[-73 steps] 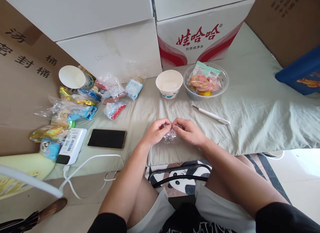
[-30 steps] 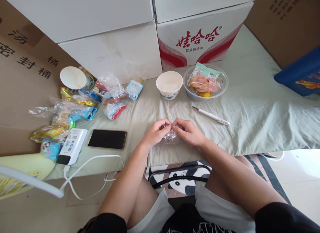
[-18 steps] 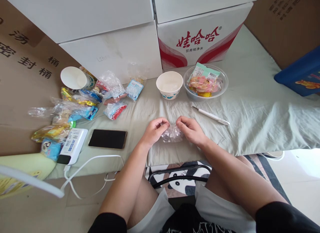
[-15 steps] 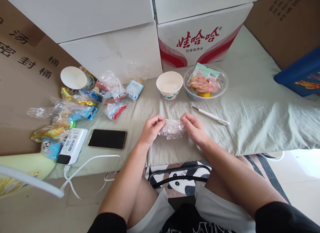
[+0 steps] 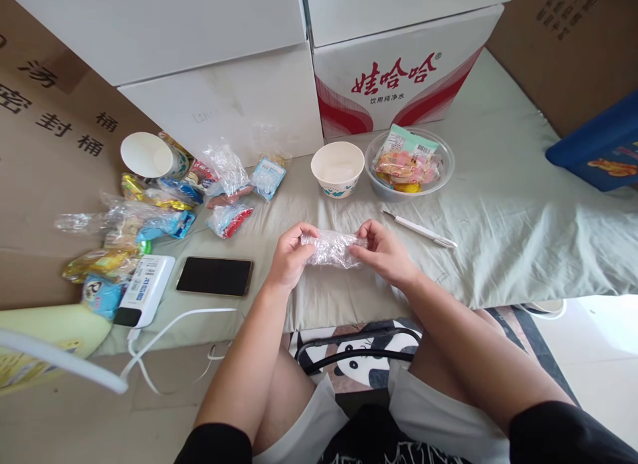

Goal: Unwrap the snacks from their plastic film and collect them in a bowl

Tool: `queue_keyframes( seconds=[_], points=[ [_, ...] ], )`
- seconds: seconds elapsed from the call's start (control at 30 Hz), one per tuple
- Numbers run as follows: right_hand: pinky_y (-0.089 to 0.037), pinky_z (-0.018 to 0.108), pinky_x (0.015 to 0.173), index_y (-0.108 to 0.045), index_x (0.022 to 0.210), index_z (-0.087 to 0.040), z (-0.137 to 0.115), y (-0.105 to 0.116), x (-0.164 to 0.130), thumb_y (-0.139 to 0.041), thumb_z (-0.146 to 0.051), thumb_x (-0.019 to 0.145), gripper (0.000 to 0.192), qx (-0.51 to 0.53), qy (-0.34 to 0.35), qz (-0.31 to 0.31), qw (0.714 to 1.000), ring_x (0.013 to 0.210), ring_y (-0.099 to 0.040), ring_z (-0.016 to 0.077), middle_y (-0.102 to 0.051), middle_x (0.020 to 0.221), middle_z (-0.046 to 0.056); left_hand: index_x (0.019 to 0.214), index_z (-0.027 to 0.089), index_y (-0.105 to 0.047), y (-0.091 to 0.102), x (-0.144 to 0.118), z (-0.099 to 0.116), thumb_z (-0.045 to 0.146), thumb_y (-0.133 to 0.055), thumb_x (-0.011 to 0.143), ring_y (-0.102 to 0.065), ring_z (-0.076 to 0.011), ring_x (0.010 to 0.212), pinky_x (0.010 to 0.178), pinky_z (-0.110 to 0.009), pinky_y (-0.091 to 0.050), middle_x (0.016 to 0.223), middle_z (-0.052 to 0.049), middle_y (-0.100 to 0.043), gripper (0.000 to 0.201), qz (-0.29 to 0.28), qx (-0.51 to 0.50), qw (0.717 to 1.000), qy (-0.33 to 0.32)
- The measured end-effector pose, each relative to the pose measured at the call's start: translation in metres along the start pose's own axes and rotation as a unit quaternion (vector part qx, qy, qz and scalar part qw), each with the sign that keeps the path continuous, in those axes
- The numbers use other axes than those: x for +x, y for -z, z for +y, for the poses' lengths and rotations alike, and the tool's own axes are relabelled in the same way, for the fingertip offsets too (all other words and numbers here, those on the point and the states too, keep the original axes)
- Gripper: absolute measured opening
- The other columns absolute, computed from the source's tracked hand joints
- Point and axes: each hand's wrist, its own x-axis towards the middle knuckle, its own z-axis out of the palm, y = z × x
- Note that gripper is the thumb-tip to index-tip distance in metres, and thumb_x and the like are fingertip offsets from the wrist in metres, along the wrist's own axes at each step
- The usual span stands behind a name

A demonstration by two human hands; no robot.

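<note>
A crinkled clear plastic wrapper (image 5: 331,248) is stretched between both hands over the green cloth (image 5: 498,211). My left hand (image 5: 289,254) pinches its left end and my right hand (image 5: 381,248) pinches its right end. What is inside the wrapper cannot be made out. Just beyond my hands stand a white paper bowl (image 5: 337,167) and a clear plastic bowl (image 5: 442,175) holding packaged snacks (image 5: 406,157). A white pen-like tool (image 5: 419,229) lies to the right of my right hand.
A black phone (image 5: 214,276) and a white power bank (image 5: 144,288) with a cable lie at left. Beyond them are several snack packets (image 5: 149,218) and a paper cup (image 5: 147,155). White cartons (image 5: 399,72) and brown cardboard (image 5: 44,151) wall the back.
My hands were together, fingertips bunched on the crumpled wrapper. They have moved apart and a little forward, pulling the wrapper out wide between them.
</note>
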Motion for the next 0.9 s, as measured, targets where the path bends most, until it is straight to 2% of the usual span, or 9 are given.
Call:
queue_keyframes(
  seconds=[0.07, 0.17, 0.27, 0.37, 0.47, 0.63, 0.73, 0.83, 0.9],
  points=[
    [-0.037, 0.024, 0.057, -0.043, 0.092, -0.025, -0.002, 0.001, -0.001, -0.076, -0.035, 0.068, 0.043, 0.021, -0.005, -0.032, 0.999, 0.062, -0.044, 0.0095, -0.049, 0.078, -0.006, 0.091, 0.022, -0.054, -0.001, 0.002, 0.001, 0.022, -0.067, 0.055, -0.043, -0.0084, 0.058, 0.055, -0.024, -0.034, 0.072, 0.006, -0.049, 0.038, 0.028, -0.026, 0.999, -0.009],
    [-0.044, 0.025, 0.064, -0.045, 0.107, -0.024, -0.006, 0.002, -0.004, -0.076, -0.032, 0.071, 0.048, 0.051, -0.024, -0.131, 0.990, 0.068, -0.053, 0.0109, -0.055, 0.081, -0.005, 0.105, 0.026, -0.049, 0.000, 0.004, 0.002, 0.018, -0.068, 0.055, -0.052, -0.0080, 0.060, 0.055, -0.022, -0.039, 0.081, 0.006, -0.054, 0.053, 0.055, -0.059, 0.997, -0.007],
    [-0.046, 0.026, 0.068, -0.050, 0.116, -0.022, -0.008, 0.002, -0.006, -0.076, -0.038, 0.077, 0.050, 0.066, -0.045, -0.187, 0.979, 0.074, -0.058, 0.0121, -0.060, 0.086, -0.002, 0.107, 0.026, -0.048, 0.000, 0.004, 0.000, 0.018, -0.072, 0.060, -0.055, -0.0072, 0.057, 0.053, -0.022, -0.039, 0.084, 0.007, -0.057, 0.054, 0.019, -0.070, 0.997, 0.003],
    [-0.042, 0.025, 0.063, -0.059, 0.098, -0.018, -0.004, 0.000, -0.005, -0.076, -0.044, 0.080, 0.036, 0.042, -0.040, -0.208, 0.976, 0.068, -0.053, 0.0114, -0.057, 0.077, -0.002, 0.111, 0.025, -0.050, -0.001, 0.003, -0.004, 0.022, -0.081, 0.062, -0.061, -0.0086, 0.062, 0.060, -0.022, -0.046, 0.087, 0.005, -0.061, 0.058, -0.031, -0.089, 0.996, 0.005],
    [-0.038, 0.025, 0.057, -0.058, 0.082, -0.018, 0.001, -0.002, -0.003, -0.073, -0.048, 0.083, 0.033, 0.023, -0.022, -0.192, 0.981, 0.061, -0.048, 0.0107, -0.052, 0.068, -0.003, 0.120, 0.027, -0.052, -0.003, 0.001, -0.006, 0.032, -0.089, 0.063, -0.069, -0.0142, 0.079, 0.071, -0.026, -0.051, 0.100, 0.000, -0.068, 0.068, -0.056, -0.135, 0.989, 0.014],
    [-0.044, 0.027, 0.061, -0.060, 0.097, -0.020, 0.001, -0.002, -0.002, -0.072, -0.048, 0.083, 0.033, 0.058, -0.007, -0.134, 0.989, 0.067, -0.056, 0.0144, -0.064, 0.079, 0.001, 0.119, 0.019, -0.064, -0.010, -0.002, -0.007, 0.045, -0.091, 0.065, -0.070, -0.0212, 0.089, 0.077, -0.029, -0.052, 0.101, -0.008, -0.074, 0.065, -0.157, -0.126, 0.975, 0.097],
    [-0.044, 0.027, 0.060, -0.059, 0.100, -0.021, 0.002, -0.002, -0.003, -0.072, -0.048, 0.083, 0.034, 0.068, 0.001, -0.136, 0.988, 0.064, -0.056, 0.0134, -0.063, 0.076, 0.000, 0.105, 0.016, -0.070, -0.010, -0.002, -0.008, 0.043, -0.090, 0.066, -0.069, -0.0187, 0.080, 0.072, -0.028, -0.052, 0.088, -0.005, -0.074, 0.052, -0.153, -0.085, 0.978, 0.110],
    [-0.042, 0.025, 0.057, -0.056, 0.101, -0.022, 0.003, -0.003, -0.003, -0.071, -0.048, 0.084, 0.035, 0.076, 0.006, -0.134, 0.988, 0.060, -0.053, 0.0121, -0.060, 0.071, -0.003, 0.085, 0.015, -0.068, -0.007, 0.000, -0.010, 0.045, -0.087, 0.068, -0.060, -0.0123, 0.058, 0.054, -0.024, -0.047, 0.069, 0.000, -0.067, 0.039, -0.131, -0.028, 0.985, 0.112],
    [-0.039, 0.025, 0.054, -0.053, 0.104, -0.024, 0.002, -0.003, -0.004, -0.070, -0.048, 0.085, 0.035, 0.085, 0.006, -0.125, 0.988, 0.057, -0.051, 0.0116, -0.059, 0.068, -0.004, 0.084, 0.017, -0.065, -0.007, -0.001, -0.010, 0.045, -0.086, 0.069, -0.054, -0.0109, 0.047, 0.045, -0.023, -0.041, 0.060, 0.003, -0.062, 0.037, -0.126, -0.014, 0.986, 0.106]
  ],
)
